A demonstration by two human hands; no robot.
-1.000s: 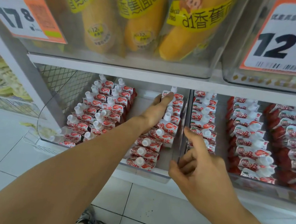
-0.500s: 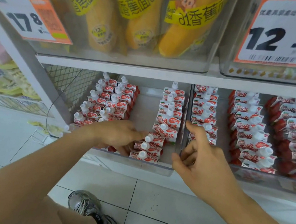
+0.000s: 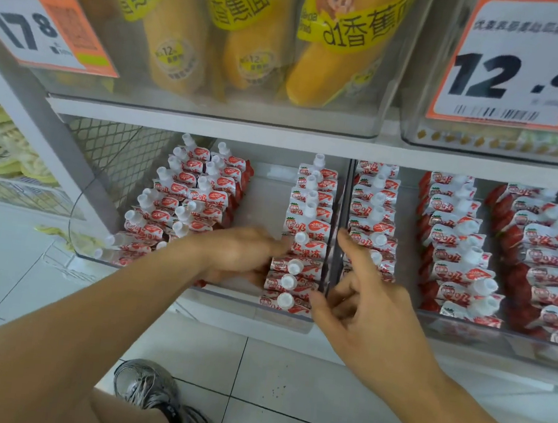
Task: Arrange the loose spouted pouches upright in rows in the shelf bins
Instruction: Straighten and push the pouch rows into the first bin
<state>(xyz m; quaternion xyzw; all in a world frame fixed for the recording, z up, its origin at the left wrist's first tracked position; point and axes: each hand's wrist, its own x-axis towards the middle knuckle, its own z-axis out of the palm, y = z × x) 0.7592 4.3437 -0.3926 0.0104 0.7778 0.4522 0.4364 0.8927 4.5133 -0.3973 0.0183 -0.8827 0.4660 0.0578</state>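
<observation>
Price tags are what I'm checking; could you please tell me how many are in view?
2. The 17.8 tag sits at upper left, and the 12.8 tag at upper right. More may lie beyond the frame.

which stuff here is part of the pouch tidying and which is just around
Part of the job:
- red and white pouches, the row in the left bin
- left bin, clear plastic
- left hand, against the front pouches of that row
- right hand, at the bin's front corner

Just around:
- yellow banana packs on the shelf above
- price tags
- shoe on the floor
</observation>
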